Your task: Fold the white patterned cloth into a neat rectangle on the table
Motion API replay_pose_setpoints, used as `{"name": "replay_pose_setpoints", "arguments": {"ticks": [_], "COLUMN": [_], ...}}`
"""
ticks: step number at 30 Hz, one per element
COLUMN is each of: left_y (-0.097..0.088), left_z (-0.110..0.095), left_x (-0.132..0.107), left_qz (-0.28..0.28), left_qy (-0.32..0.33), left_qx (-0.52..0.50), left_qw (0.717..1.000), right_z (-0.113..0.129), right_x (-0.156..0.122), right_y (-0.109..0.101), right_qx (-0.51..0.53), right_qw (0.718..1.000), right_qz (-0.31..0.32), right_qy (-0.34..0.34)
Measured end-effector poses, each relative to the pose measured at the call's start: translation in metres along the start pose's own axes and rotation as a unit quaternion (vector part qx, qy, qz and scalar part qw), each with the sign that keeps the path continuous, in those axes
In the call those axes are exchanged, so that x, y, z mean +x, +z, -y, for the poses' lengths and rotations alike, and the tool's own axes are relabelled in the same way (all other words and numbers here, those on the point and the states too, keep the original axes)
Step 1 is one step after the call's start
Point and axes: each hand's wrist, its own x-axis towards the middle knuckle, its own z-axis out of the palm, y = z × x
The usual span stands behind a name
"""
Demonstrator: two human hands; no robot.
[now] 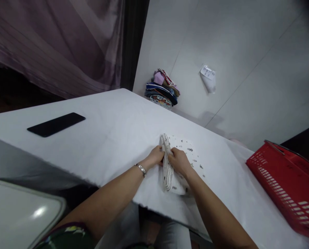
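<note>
A small white cloth with dark specks lies on the white table, partly folded into a raised ridge. My left hand pinches the left side of that fold, a bracelet on its wrist. From the right, my right hand grips the same fold, its fingers closed on the fabric. The two hands almost touch across the ridge. Part of the cloth is hidden under my right hand and forearm.
A black phone lies flat at the table's left. A stack of folded colourful cloths sits at the far end by the wall. A red plastic basket stands at the right. A small bag hangs on the wall.
</note>
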Motion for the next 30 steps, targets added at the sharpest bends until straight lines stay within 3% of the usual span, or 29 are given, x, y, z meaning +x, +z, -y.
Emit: {"name": "replay_pose_setpoints", "arguments": {"ticks": [7, 13, 18, 24, 30], "left_y": [-0.001, -0.002, -0.003, -0.003, -0.002], "left_z": [0.000, -0.007, -0.006, -0.003, 0.001], "left_x": [0.000, -0.005, -0.004, 0.000, 0.002], "left_qz": [-0.010, -0.005, -0.011, -0.019, -0.008], "left_qy": [-0.001, -0.012, -0.001, 0.000, -0.006], "left_qx": [0.030, -0.016, -0.013, 0.008, -0.003], "left_qw": [1.000, 1.000, 1.000, 1.000, 1.000], "right_z": [0.007, 0.010, 0.010, -0.006, -0.006], "right_x": [-0.002, -0.006, -0.015, -0.026, -0.041], "right_y": [0.004, 0.006, 0.004, -0.001, 0.001], "right_qx": [-0.036, -0.048, 0.001, 0.115, 0.141], "right_qw": [0.999, 0.999, 0.999, 0.986, 0.983], "right_qz": [0.013, 0.014, 0.017, 0.059, 0.026], "right_qy": [-0.009, -0.015, -0.039, -0.104, -0.118]}}
